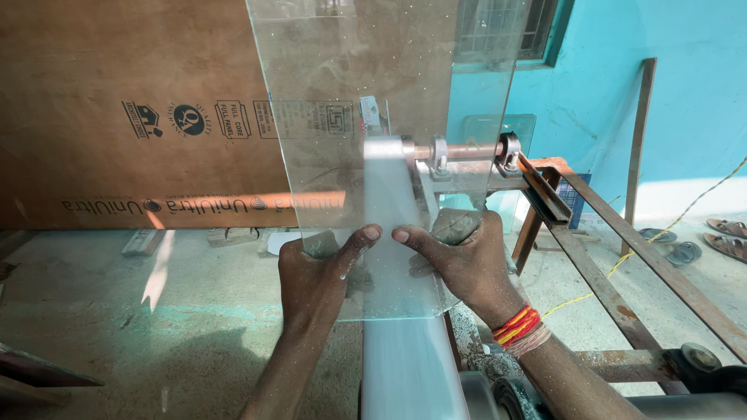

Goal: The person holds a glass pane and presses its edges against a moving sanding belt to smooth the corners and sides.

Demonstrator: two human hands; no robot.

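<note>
A clear glass sheet (pixel 373 101) stands tilted upright in front of me, its lower edge resting on a pale sanding belt (pixel 393 233) that blurs as it runs. My left hand (pixel 315 276) grips the sheet's lower left part, thumb on the near face. My right hand (pixel 459 260) grips its lower right part, thumb pointing left toward the other thumb. A red and orange thread band (pixel 517 325) wraps the right wrist. Both hands hold the glass down against the belt.
A rusty metal frame (pixel 591 225) with a shaft and bearing (pixel 467 152) carries the belt on the right. A large plywood board (pixel 132 117) leans at the back left. Sandals (pixel 727 233) and a yellow cord (pixel 669 229) lie on the floor by the turquoise wall.
</note>
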